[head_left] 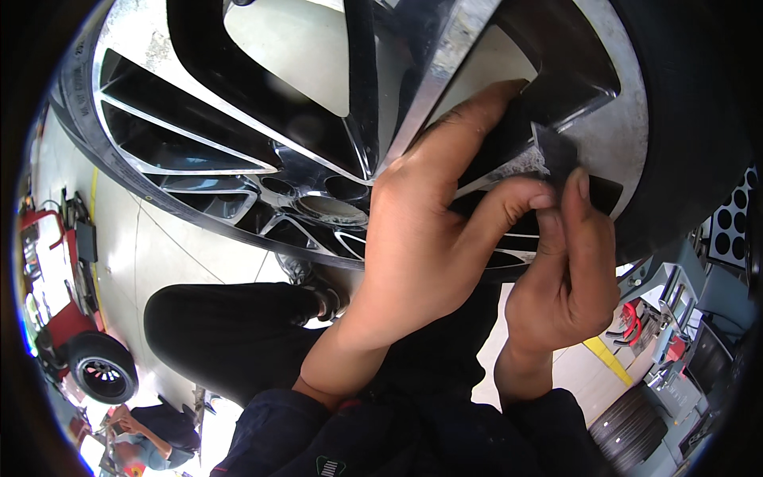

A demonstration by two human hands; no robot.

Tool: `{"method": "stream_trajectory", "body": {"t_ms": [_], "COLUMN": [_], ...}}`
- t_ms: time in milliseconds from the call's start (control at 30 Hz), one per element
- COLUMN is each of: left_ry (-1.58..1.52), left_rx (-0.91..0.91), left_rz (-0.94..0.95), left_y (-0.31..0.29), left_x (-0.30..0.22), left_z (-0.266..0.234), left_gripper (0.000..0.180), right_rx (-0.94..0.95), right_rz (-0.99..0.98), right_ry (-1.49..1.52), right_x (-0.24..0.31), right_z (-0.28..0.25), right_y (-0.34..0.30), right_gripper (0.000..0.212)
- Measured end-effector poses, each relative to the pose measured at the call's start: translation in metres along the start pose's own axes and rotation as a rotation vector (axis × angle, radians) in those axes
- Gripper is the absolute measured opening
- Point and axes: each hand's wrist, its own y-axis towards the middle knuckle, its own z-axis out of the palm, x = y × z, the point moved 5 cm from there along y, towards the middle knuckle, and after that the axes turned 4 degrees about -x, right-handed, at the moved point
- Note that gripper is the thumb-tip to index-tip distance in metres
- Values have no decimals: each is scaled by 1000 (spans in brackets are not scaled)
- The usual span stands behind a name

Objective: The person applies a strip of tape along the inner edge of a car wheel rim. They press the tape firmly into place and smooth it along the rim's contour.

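A black and silver alloy wheel rim (pixel 230 131) with its tyre (pixel 687 119) fills the upper view. Scuffs and rough grey patches mark the bright faces of its spokes. My left hand (pixel 421 230) lies against the spokes, index finger and thumb spread apart on either side of one spoke; its other fingers are hidden. In my right hand (pixel 568 270), thumb and fingers pinch a small dark grey piece of sandpaper (pixel 559 151), bent against that spoke's scuffed face. The left thumb tip meets the right fingertips at the sandpaper's lower edge.
Below the rim are my bent knee (pixel 222 326) and shoe (pixel 306 278). Another wheel (pixel 103 367) stands at the left by red equipment (pixel 75 318). A person (pixel 155 437) works at lower left. Grey machinery (pixel 675 381) and a tyre (pixel 628 429) stand at lower right.
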Motion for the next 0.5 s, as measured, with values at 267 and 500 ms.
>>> {"method": "stream_trajectory", "body": {"t_ms": [267, 500], "left_ry": [-57, 21], "left_rx": [38, -43], "left_rz": [-142, 42], "left_y": [-1, -1], "left_x": [-2, 2], "left_z": [0, -1], "left_gripper": [60, 57], "right_rx": [-73, -60], "right_rz": [-47, -13], "right_ry": [10, 31], "right_x": [4, -6], "right_z": [4, -3], "right_y": [6, -7], "right_gripper": [31, 36]}}
